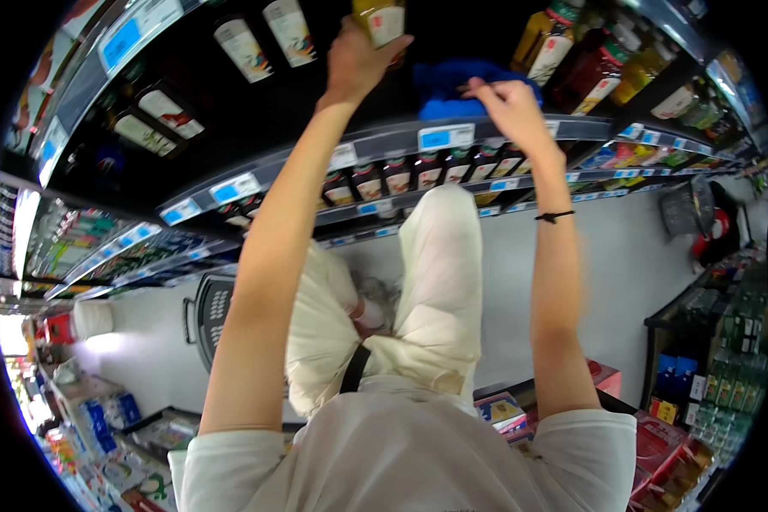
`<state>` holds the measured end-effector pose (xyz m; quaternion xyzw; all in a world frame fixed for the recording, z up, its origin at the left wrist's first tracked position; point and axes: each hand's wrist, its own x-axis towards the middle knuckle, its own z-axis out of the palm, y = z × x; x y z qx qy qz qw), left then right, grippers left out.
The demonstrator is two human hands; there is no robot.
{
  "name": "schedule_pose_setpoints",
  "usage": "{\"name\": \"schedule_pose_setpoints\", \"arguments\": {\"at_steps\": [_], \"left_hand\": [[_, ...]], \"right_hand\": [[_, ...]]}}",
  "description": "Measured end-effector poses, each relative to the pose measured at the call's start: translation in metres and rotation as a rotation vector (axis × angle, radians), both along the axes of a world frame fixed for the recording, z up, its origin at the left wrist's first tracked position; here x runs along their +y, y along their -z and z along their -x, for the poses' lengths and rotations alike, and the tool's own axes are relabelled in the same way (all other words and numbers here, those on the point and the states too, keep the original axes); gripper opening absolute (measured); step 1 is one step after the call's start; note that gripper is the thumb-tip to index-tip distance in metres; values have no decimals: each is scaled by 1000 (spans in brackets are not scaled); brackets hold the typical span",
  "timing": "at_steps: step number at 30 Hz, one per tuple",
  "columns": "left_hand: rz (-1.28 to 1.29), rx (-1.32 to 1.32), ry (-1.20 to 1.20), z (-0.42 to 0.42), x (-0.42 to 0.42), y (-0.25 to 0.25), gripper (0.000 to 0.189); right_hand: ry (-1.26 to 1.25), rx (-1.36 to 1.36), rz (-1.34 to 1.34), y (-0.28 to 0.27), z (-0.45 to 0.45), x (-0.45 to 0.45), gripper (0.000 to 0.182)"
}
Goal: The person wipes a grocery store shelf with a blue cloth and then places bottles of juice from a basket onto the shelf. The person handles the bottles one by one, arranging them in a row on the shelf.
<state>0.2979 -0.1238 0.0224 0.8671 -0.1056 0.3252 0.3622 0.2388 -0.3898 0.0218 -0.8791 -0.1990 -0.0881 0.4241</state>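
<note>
My left hand [358, 57] grips a bottle of yellow liquid [384, 22] with a pale label, at the top edge of the view. Part of that bottle is cut off by the frame. On the dark shelf to its right lies a crumpled blue cloth [448, 89]. My right hand [509, 105] is at this cloth, its fingers bent over it near the shelf's front edge [448, 136]. Bottles of yellow and red liquid [547, 48] stand just right of the cloth. Left of my left hand are dark bottles with white labels [243, 51].
Dark bottles [429, 169] line the shelf below. A black basket [211, 313] rests on the floor at left. A grey basket [686, 205] is at the far right, by a red and black object. Boxed goods [659, 441] and green bottles [733, 377] stand behind me to the right.
</note>
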Motion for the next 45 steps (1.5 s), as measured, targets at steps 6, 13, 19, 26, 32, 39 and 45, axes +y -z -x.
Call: {"name": "schedule_pose_setpoints", "arguments": {"at_steps": [6, 13, 19, 26, 32, 39, 45], "left_hand": [[-27, 161, -27, 67, 37, -16, 79], [-39, 207, -194, 118, 85, -16, 76], [18, 156, -206, 129, 107, -7, 72], [53, 106, -191, 129, 107, -3, 76], [48, 104, -172, 129, 105, -3, 78], [12, 102, -212, 126, 104, -1, 78], [49, 128, -200, 129, 105, -4, 71]], "right_hand": [[-10, 26, 83, -9, -3, 6, 42], [8, 2, 602, 6, -64, 57, 60], [-115, 2, 559, -6, -41, 148, 60], [-228, -230, 499, -15, 48, 155, 43], [34, -196, 641, -2, 9, 85, 43], [229, -155, 762, 4, -71, 114, 55], [-74, -250, 653, -9, -10, 164, 46]]}}
